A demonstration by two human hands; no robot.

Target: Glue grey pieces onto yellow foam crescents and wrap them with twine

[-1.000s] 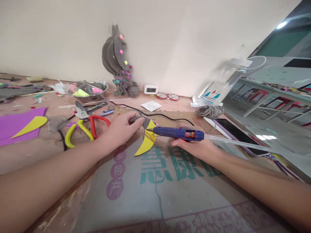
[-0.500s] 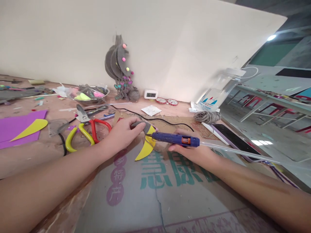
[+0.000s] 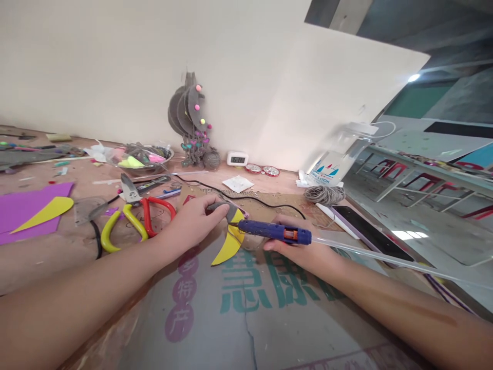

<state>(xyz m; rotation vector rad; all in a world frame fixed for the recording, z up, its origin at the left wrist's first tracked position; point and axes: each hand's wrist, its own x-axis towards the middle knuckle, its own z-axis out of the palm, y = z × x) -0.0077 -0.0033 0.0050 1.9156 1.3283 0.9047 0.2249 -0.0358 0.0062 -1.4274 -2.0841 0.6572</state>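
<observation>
My left hand is closed on the upper end of a yellow crescent, pinching it between thumb and fingers. Grey yarn or grey covering shows at that end, and a thin grey strand runs down over the yellow. My right hand is wrapped around a blue hot glue gun. The gun's nozzle touches or sits just above the yellow crescent, close to my left fingertips; I cannot tell which. A long clear glue stick sticks out of its back end. Beneath both hands lies a printed cardboard sheet.
Left of my left arm lie yellow-handled cutters, red-handled pliers, and purple sheets under a yellow cutout. Behind are a bowl, a grey hanging ornament and a clock. Grey yarn and a phone lie right.
The whole scene sits slightly lower in view, as the head has tilted up a little. Both hands, the glue gun and the crescent keep nearly the same positions relative to each other.
</observation>
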